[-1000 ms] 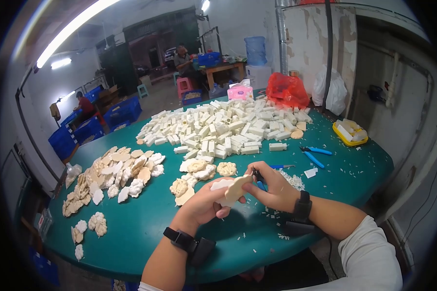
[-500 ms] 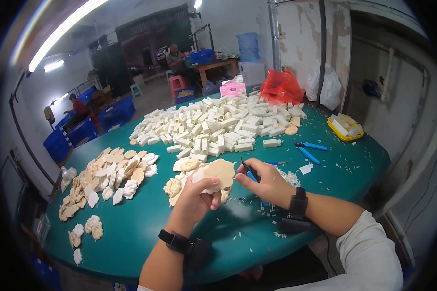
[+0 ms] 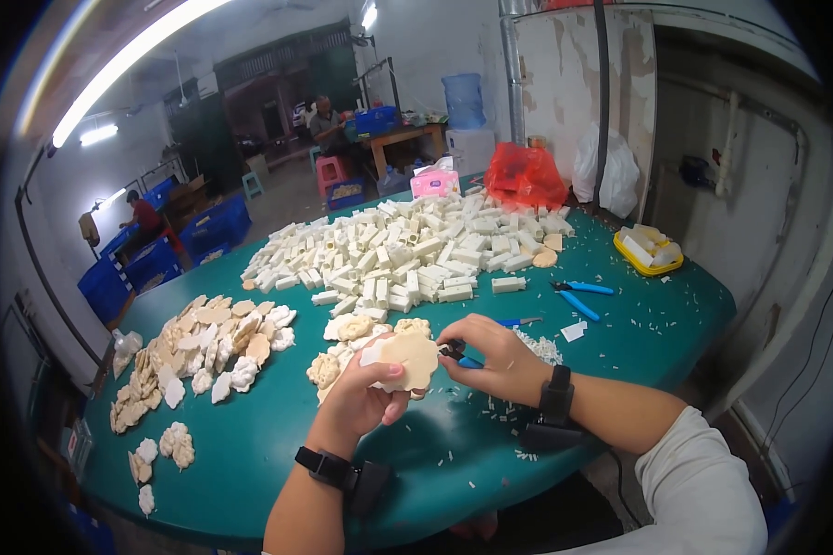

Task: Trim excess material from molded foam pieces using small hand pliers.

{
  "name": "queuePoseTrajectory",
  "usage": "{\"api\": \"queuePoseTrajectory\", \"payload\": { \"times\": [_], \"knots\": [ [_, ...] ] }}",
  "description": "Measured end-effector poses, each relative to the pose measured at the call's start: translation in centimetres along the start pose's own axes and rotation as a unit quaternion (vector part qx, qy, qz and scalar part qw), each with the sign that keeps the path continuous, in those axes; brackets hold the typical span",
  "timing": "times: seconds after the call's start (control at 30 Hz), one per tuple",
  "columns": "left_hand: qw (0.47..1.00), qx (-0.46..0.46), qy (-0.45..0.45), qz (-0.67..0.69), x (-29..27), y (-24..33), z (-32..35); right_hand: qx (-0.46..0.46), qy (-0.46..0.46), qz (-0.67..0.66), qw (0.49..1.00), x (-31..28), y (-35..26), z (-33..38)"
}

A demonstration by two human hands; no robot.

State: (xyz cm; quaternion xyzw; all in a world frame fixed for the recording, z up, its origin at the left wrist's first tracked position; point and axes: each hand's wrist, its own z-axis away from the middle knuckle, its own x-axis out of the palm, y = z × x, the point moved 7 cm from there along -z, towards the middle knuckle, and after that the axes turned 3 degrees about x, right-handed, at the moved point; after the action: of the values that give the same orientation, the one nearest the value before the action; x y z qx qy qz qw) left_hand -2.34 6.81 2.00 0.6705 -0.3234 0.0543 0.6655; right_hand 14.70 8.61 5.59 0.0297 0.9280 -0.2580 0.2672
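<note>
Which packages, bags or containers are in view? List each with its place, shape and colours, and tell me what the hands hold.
Red plastic bag: far table edge, crumpled.
White plastic bag: behind the table by the wall, bulging.
Pink box: far edge, left of the red bag, small.
Yellow tray: right side of the table, holds pale blocks.
Blue water bottle: on a white stand behind the table.
Left hand: holds a cream scalloped piece.
Right hand: holds a blue-handled cutter.

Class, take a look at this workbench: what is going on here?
A person at a green table holds a flat cream scalloped piece in the left hand and works its edge with a small blue-handled tool in the right hand. Heaps of white blocks and similar cream pieces lie beyond.
</note>
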Motion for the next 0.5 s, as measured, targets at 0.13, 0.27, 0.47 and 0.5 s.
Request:
{"api": "queuePoseTrajectory", "payload": {
  "times": [0.13, 0.27, 0.47, 0.5],
  "knots": [
    [1.000, -0.008, -0.018, 0.019, -0.8, -0.4, -0.1, 0.000, -0.006, -0.010, 1.000, 0.1, 0.0, 0.1],
    [0.999, -0.017, -0.020, 0.029, -1.3, -0.6, -0.1, -0.003, -0.011, 0.008, 1.000, 0.0, 0.0, 0.0],
    [0.999, -0.020, -0.021, 0.034, -0.7, -0.6, -0.1, -0.011, -0.002, 0.023, 1.000, 0.0, 0.2, 0.1],
    [0.999, -0.014, -0.020, 0.035, -0.6, -0.5, -0.1, -0.015, -0.002, 0.022, 1.000, 0.0, 0.1, 0.1]
  ]
}}
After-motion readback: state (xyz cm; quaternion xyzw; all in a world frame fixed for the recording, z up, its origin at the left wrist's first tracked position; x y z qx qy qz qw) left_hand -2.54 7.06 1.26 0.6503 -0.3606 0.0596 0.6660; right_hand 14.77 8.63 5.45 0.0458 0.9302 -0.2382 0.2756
